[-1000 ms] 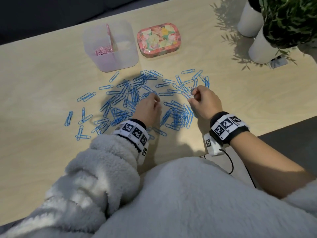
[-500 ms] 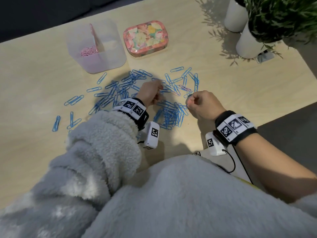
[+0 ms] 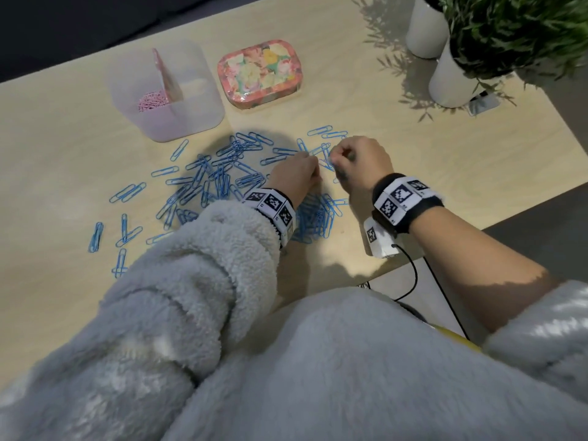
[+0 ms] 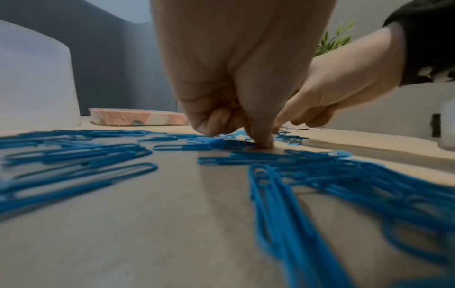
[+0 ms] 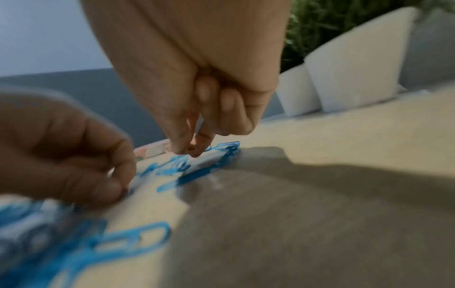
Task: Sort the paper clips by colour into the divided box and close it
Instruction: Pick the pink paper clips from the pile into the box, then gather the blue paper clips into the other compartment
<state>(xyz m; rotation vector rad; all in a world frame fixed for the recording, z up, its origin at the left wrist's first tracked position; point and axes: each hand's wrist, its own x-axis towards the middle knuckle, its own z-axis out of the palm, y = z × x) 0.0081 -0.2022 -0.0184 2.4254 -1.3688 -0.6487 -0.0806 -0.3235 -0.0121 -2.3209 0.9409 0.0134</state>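
Note:
Blue paper clips (image 3: 219, 178) lie scattered over the wooden table (image 3: 429, 173). The translucent divided box (image 3: 194, 113) stands open at the back left, with pink clips (image 3: 152, 101) in its left compartment. Its floral lid (image 3: 259, 73) lies to the right of it. My left hand (image 3: 313, 162) has curled fingers, and its thumb tip (image 4: 262, 141) presses down among clips, pinching at a pale clip (image 5: 139, 180). My right hand (image 3: 334, 157) is close beside it, thumb and forefinger (image 5: 177, 146) pinching a clip at the pile's far right. What lies inside either fist is hidden.
Two white plant pots (image 3: 448, 81) with green leaves stand at the back right. The table's front edge (image 3: 509, 214) runs just right of my right wrist, and a black cable (image 3: 413, 275) hangs there. Fluffy grey sleeves fill the foreground.
My left hand has moved from the middle of the pile to the right and farther back, ending beside the right hand. The right hand has shifted slightly forward, still pinched.

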